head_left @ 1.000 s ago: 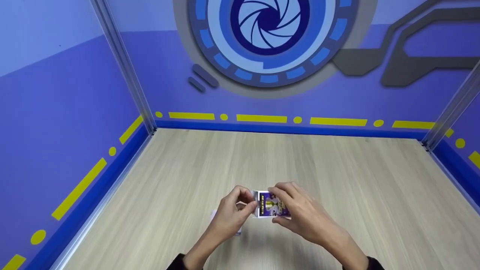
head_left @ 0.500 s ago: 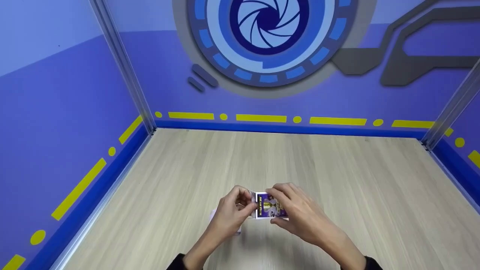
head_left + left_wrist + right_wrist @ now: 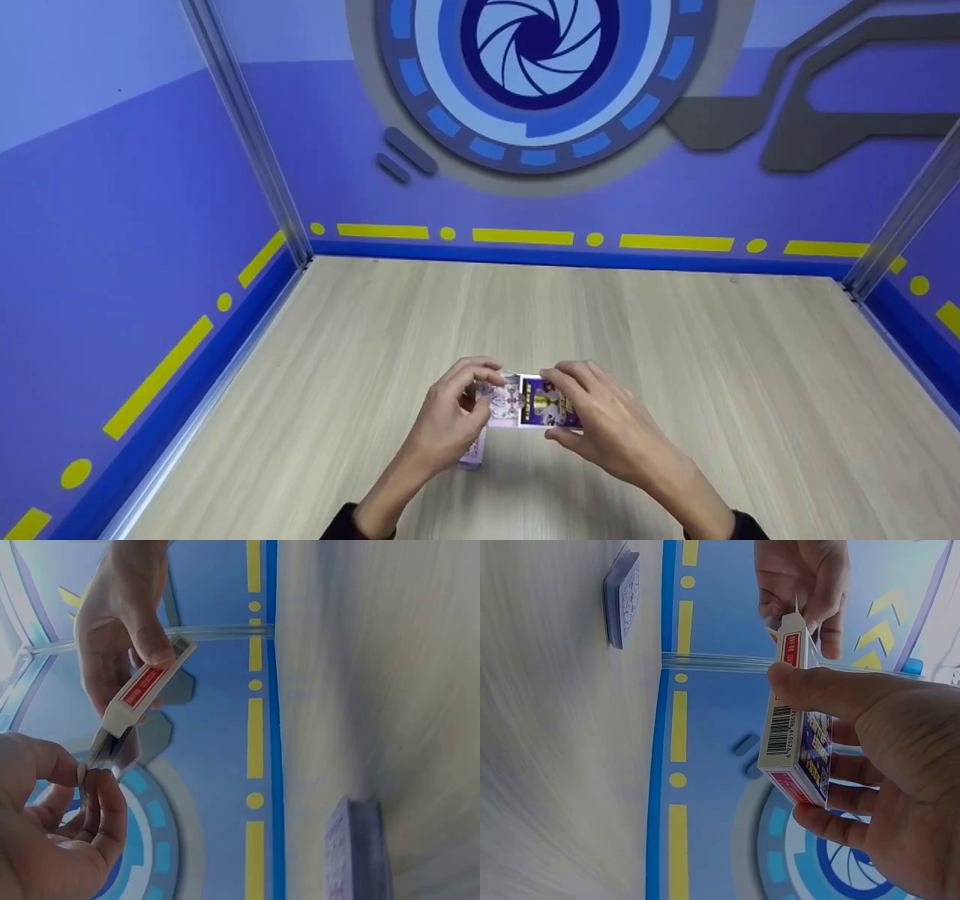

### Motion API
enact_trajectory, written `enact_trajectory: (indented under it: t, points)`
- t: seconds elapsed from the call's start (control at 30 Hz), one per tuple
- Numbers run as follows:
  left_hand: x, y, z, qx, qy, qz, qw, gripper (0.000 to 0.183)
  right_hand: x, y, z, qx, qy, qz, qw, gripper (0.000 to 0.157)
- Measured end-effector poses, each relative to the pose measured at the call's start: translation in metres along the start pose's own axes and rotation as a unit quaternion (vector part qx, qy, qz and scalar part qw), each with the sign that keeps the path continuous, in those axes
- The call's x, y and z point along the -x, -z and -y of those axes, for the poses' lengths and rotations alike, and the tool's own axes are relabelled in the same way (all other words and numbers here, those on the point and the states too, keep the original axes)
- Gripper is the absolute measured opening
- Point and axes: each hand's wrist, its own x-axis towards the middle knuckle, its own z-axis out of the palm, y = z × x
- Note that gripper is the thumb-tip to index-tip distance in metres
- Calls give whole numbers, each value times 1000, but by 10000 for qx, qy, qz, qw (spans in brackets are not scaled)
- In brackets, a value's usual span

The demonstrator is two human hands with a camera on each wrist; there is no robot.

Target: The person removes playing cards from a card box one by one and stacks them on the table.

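Note:
My right hand (image 3: pixel 611 424) grips a playing-card box (image 3: pixel 538 403) with a purple and yellow picture face, thumb on one side and fingers on the other. In the right wrist view the box (image 3: pixel 784 720) shows a barcode on its narrow side and its far end open. Playing cards (image 3: pixel 504 401) with a patterned back stick out of that open end. My left hand (image 3: pixel 446 420) pinches them at their outer edge between thumb and fingers. Below the left hand, a stack of playing cards (image 3: pixel 472 450) lies on the table, partly hidden by the hand in the head view.
The pale wood-grain table (image 3: pixel 637 322) is enclosed by blue-purple panels (image 3: pixel 247 150) at the back and sides. Metal corner posts (image 3: pixel 251 135) stand where the panels meet. Both held things are above the tabletop.
My left hand has shifted left and slightly away from me, and patterned card backs now show between it and the box. The right hand with the box has barely moved.

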Motion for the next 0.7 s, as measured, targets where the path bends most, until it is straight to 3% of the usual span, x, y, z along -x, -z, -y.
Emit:
enact_trajectory:
  t: [0.13,0.23,0.33,0.47,0.7]
  points:
    - [-1,7,0,-1025,-601,200,9927,30,0,-1,-2,25,-1,-44,10000,75]
    - [0,10,0,-1891,-850,455,9772,24,1,-1,-2,49,24,-69,10000,74]
    - [0,11,0,-2530,-994,704,9598,36,1,-2,-3,92,60,-74,9999,74]
    - [1,10,0,-2776,-1200,850,9494,44,1,-3,-3,155,110,-87,9998,74]
    - [0,18,0,-2765,-1244,810,9495,45,1,0,-5,188,-21,-74,9998,73]
